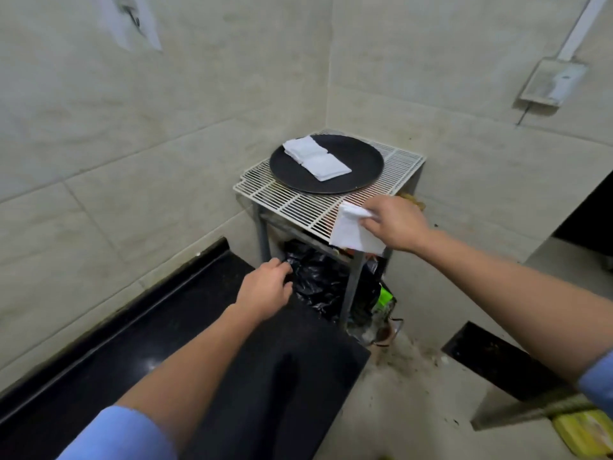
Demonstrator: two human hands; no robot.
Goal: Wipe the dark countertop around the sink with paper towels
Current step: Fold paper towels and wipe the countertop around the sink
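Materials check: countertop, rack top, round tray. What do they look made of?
Countertop: likely polished black stone, glossy with a light glint. Rack top: thin parallel white bars, probably coated metal wire. Round tray: matte black, plastic or coated metal; cannot tell which.

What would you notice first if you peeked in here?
The white paper towel pinched in the right hand pops out first, hanging in front of the wire rack at its near corner. Behind it, a round black tray sits on the rack with more folded towels on it. Lower down, the left hand is at the far end of the shiny dark countertop, beside a black bin bag.
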